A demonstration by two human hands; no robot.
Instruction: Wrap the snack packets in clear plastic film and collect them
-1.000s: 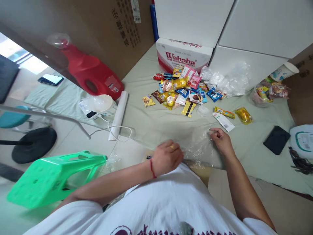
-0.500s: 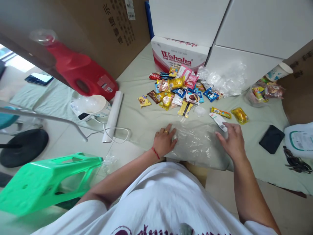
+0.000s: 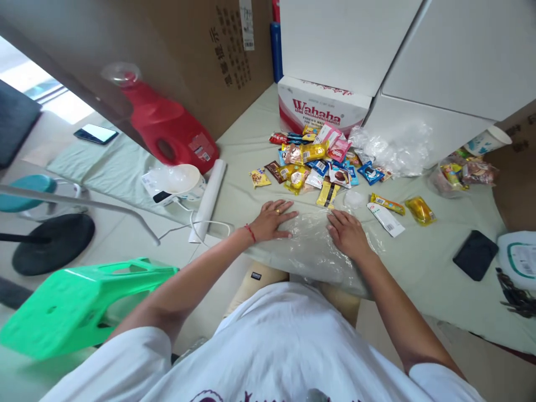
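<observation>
Plastic bag (image 3: 312, 245), clear and crinkled, lies flat on the pale green cloth (image 3: 419, 268) right in front of my knees, and both my palms are pressed on it. Starting at my left: a green stool (image 3: 84, 304) lies tipped on its side by the floor, beyond it a red jug (image 3: 167, 125) leans on a big cardboard box (image 3: 201, 56), and a white roll (image 3: 208, 198) lies beside a small white appliance (image 3: 178, 181) with its cord. Then comes my left hand (image 3: 272, 220), fingers spread wide and flat, gripping nothing, resting on the bag's left edge. My right hand (image 3: 347, 234) is equally open and flat, palm down nearer the bag's middle (neither hand has pinched anything). Just past my fingertips sits a pile of snack packets (image 3: 314, 162), before a Wahaha carton (image 3: 322, 109); further right lie a white barcode packet (image 3: 387, 219), a yellow packet (image 3: 420, 210) and a black pouch (image 3: 475, 254). I judge the bag very light, limp and slippery, clinging to itself and sliding easily on the cloth; it will not hold a shape. I would pinch it at an edge or its open mouth rather than the middle, since film bunches under a flat grip.
</observation>
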